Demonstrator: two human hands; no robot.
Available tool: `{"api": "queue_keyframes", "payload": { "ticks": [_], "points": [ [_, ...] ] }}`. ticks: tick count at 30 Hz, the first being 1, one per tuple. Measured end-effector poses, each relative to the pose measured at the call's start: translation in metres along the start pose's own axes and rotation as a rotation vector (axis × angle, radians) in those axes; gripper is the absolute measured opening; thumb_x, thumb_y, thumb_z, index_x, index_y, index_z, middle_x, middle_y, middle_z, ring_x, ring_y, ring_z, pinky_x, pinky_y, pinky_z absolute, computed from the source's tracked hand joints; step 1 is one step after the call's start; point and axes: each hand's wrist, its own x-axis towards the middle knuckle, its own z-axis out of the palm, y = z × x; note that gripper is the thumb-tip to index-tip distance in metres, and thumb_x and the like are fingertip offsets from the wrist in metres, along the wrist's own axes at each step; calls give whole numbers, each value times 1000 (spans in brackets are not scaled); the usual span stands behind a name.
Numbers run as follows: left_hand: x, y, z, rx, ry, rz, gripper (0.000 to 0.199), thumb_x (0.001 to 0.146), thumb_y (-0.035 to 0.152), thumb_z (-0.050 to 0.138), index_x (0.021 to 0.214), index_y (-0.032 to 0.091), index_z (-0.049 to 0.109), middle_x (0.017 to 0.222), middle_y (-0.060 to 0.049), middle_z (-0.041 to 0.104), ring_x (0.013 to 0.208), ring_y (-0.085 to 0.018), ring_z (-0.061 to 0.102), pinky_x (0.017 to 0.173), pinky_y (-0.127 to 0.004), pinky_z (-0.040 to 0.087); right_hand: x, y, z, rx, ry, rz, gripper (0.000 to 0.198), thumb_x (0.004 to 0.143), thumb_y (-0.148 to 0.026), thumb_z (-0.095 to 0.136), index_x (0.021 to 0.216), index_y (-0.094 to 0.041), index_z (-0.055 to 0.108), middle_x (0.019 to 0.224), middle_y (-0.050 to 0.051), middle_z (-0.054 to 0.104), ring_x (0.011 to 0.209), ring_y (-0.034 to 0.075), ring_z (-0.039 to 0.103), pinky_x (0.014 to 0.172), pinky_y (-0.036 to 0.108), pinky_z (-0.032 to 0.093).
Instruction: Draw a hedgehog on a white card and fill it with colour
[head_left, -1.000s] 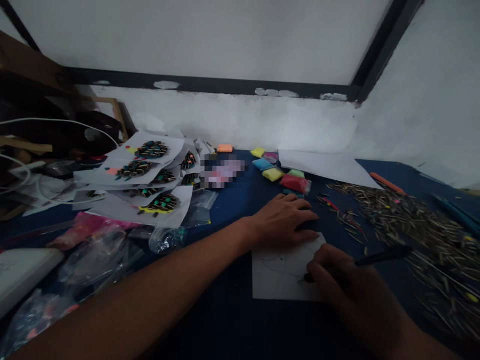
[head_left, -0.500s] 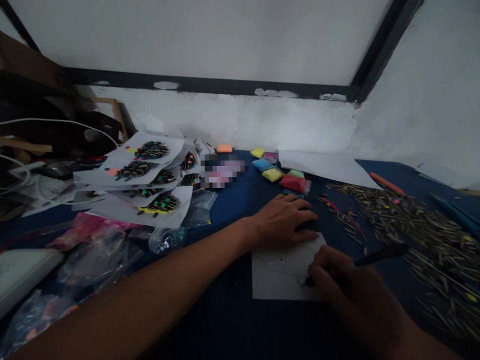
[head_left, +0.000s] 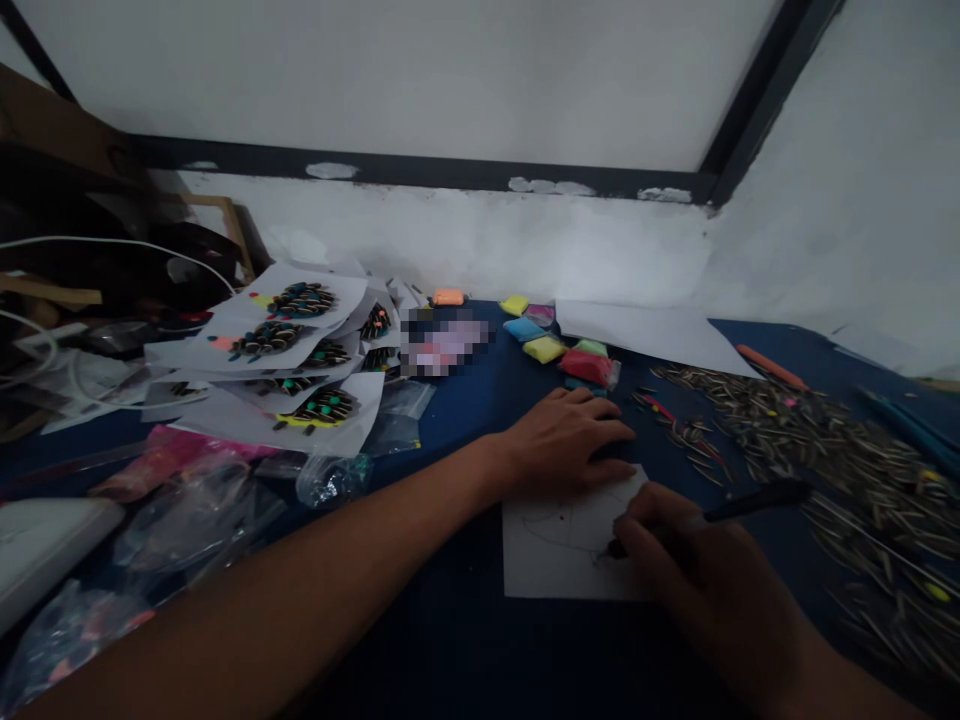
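Note:
A small white sheet of paper (head_left: 540,570) lies on the blue tabletop in front of me, with a thin line drawing of a rounded outline and a dot on it. My left hand (head_left: 566,445) rests flat across the sheet's upper edge, fingers spread. In my right hand (head_left: 690,555) is a black pen (head_left: 757,500), gripped between the fingers, its tip down at the drawing's lower right. The right hand covers the sheet's right part.
Striped sunflower seeds (head_left: 817,440) spread across the right side. Coloured clay packets (head_left: 544,348) lie beyond my left hand. Sheets with seed-covered animal figures (head_left: 300,345) are piled at the left, above clear plastic bags (head_left: 199,510). A larger white paper (head_left: 660,335) lies near the wall.
The pen and my right hand have shifted very slightly to the left on the sheet. My left hand stays in place.

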Motion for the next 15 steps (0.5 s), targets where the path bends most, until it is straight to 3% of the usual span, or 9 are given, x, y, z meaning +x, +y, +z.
{"api": "queue_keyframes", "payload": {
  "ticks": [15],
  "points": [
    [1, -1, 1, 21, -11, 4, 39, 92, 44, 46, 122, 22, 57, 132, -6, 52, 118, -23, 47, 100, -40, 34, 1, 2, -5, 5, 44, 25, 24, 85, -31, 42, 63, -24, 49, 43, -7, 52, 34, 11, 51, 37, 22, 34]
  ]
}}
